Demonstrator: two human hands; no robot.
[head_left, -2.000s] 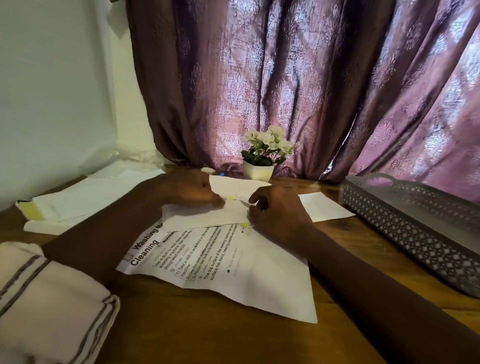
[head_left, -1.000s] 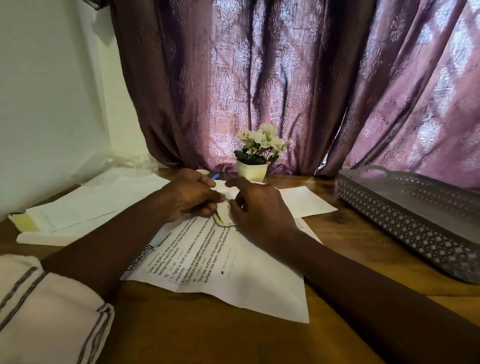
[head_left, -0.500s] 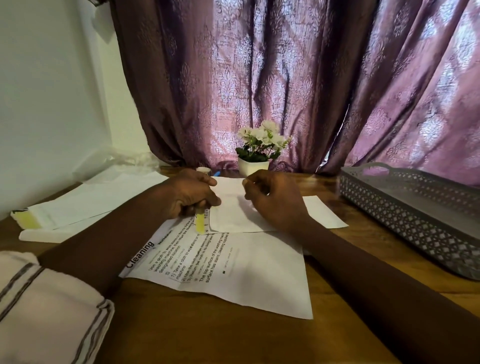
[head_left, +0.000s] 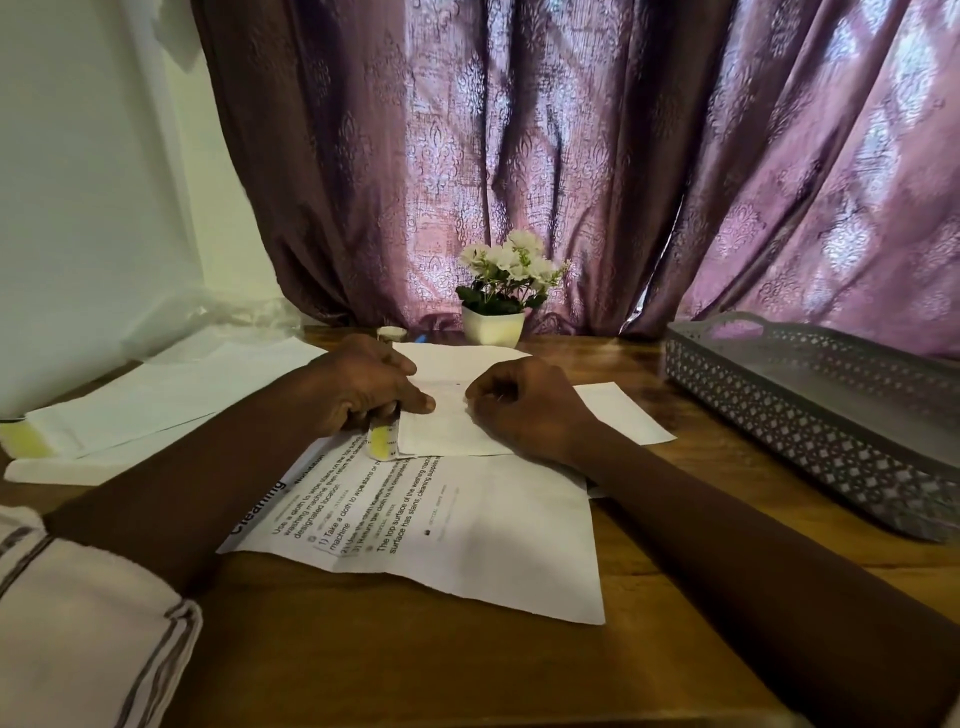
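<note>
A white envelope (head_left: 449, 428) lies on a printed instruction sheet (head_left: 467, 530) on the wooden table (head_left: 467, 670). At its left edge a yellow-and-white strip (head_left: 382, 441) sticks out from under my left hand (head_left: 358, 384). That hand curls over the strip and holds it, with one fingertip pressed on the envelope. My right hand (head_left: 524, 410) rests on the envelope's right part, its fingers curled and pinching the paper near the middle. What lies under the two palms is hidden.
A grey perforated tray (head_left: 810, 415) stands at the right. A small white pot of flowers (head_left: 493, 325) sits at the back by the purple curtain. Stacked white papers (head_left: 156, 400) lie at the left, another white sheet (head_left: 628, 415) behind my right wrist.
The envelope went from being lifted and folded between both hands to lying flat on the sheet. The yellow strip now shows at its left edge, and my right hand has come down onto it.
</note>
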